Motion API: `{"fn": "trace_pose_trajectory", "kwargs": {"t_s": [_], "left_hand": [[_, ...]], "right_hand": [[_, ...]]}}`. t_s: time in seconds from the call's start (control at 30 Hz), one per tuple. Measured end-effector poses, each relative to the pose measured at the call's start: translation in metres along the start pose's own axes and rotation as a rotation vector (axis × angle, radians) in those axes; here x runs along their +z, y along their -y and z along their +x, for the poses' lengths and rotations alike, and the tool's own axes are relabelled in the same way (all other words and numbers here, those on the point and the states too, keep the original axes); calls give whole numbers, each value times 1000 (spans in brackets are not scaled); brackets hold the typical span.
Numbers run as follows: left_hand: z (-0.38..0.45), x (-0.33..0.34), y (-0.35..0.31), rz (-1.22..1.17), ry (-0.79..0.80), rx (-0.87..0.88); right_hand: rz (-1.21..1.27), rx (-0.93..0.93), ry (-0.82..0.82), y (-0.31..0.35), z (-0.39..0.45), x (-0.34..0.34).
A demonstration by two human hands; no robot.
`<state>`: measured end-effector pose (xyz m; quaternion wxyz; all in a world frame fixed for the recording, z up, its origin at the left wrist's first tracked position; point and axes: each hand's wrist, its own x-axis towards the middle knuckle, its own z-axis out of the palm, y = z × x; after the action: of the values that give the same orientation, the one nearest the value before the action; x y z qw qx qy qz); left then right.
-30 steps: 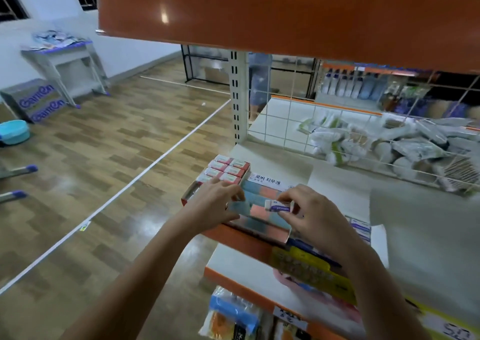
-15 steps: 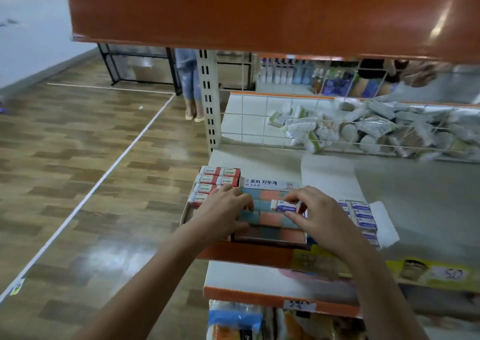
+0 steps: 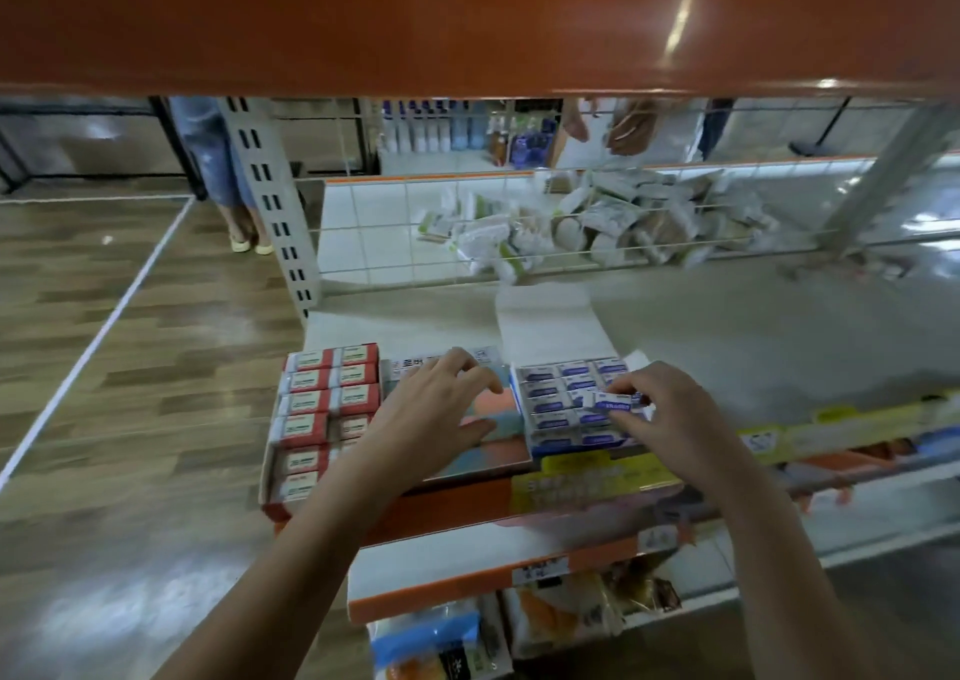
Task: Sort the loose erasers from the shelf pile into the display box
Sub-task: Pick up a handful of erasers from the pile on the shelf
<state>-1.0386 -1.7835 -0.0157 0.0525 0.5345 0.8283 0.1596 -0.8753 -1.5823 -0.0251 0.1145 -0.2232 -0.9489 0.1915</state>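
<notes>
My right hand (image 3: 670,419) pinches a white eraser with a blue label (image 3: 610,403) just above the display box of blue-labelled erasers (image 3: 545,393) on the shelf. Left of that box lies a flat pastel blue and orange box (image 3: 493,435); my left hand (image 3: 436,414) rests on it with fingers spread. At the far left stands a tray of red-labelled erasers (image 3: 322,404). The blue box's white lid (image 3: 545,326) stands open behind it.
An orange shelf board (image 3: 467,19) hangs low overhead. A wire grid (image 3: 519,222) backs the shelf, with packaged goods (image 3: 597,222) behind it. A person's legs (image 3: 234,185) stand on the wooden floor at the back left. The grey shelf surface (image 3: 753,331) stretches to the right. Lower shelves hold packets (image 3: 441,638).
My right hand has carried the blue-labelled eraser rightwards from over the pastel box to over the blue display box. My left hand stays on the pastel box. The view has swung right.
</notes>
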Motion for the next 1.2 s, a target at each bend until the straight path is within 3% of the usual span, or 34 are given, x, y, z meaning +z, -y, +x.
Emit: {"fn": "trace_pose_trajectory", "kwargs": {"t_s": [0.3,0.8,1.0,1.2], "left_hand": [[29,13,-24,89,12,92],[33,3,-27,118,102,77],[56,-8,-40,107,57,187],[100,0,-85,105,-25,282]], "right_hand": [[-227,21,40,-36,7,-8],[-251,-76,17,-38,11,6],[-188,-94,51,-39,10,4],[-90,-21,-144,-47,-3,-21]]}}
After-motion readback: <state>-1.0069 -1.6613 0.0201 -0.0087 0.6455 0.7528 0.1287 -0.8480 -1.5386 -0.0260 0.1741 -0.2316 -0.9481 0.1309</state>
